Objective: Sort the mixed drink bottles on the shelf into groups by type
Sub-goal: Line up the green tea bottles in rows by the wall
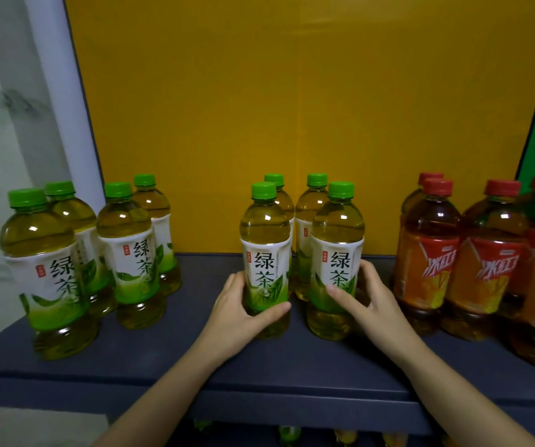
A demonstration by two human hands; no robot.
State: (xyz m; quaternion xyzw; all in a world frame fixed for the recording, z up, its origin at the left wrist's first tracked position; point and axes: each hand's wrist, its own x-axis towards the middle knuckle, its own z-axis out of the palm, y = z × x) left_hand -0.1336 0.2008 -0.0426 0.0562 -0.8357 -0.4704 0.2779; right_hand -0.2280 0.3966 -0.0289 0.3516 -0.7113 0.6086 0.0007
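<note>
Each hand grips a green-tea bottle (rear pair half hidden): left hand (238, 306), right hand (364, 296).

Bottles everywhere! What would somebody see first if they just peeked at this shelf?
First, the two hands in the middle: the left hand wraps a green-capped tea bottle, and the right hand holds the green-capped bottle beside it. Next, the colours: more green-capped bottles stand at the left of the dark shelf, and red-capped bottles with orange-red labels crowd the right, all before a bright yellow wall.
</note>
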